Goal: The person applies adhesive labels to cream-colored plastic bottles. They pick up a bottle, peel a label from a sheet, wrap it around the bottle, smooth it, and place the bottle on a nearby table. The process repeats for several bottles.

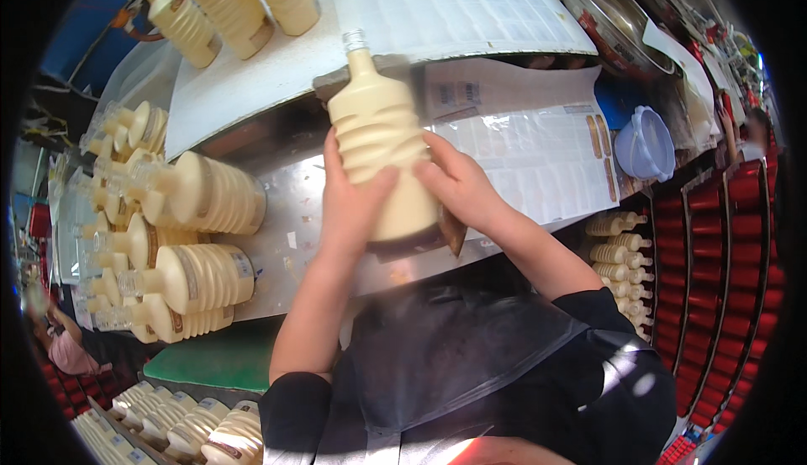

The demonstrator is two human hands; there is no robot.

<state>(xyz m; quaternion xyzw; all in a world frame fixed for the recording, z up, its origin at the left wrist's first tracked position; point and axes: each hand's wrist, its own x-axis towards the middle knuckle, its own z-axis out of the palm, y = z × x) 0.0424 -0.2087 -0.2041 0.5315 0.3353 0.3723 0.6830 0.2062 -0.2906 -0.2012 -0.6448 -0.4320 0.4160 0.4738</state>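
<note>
A large cream bottle (pixel 378 120) with wavy ridges and a clear threaded neck leans over the work table, its neck pointing away from me. My left hand (pixel 357 196) presses against its left side, thumb across the front. On the right side, my right hand (pixel 458 181) grips it with the thumb also on the front. The fingers behind the bottle are hidden. Beside its base shows a brown pointed piece (pixel 453 235); what it is I cannot tell. To the right of the bottle lies a sheet of labels (pixel 538 158), with a few brown strips left along its edge.
Stacked cream bottles (pixel 206 276) lie at the left edge of the table (pixel 290 204). More bottles (pixel 231 11) stand on the raised white board (pixel 454 11). At right are a lavender bucket (pixel 646 144), a metal basin (pixel 618 11), rows of bottles (pixel 622 267) and red crates (pixel 714 297).
</note>
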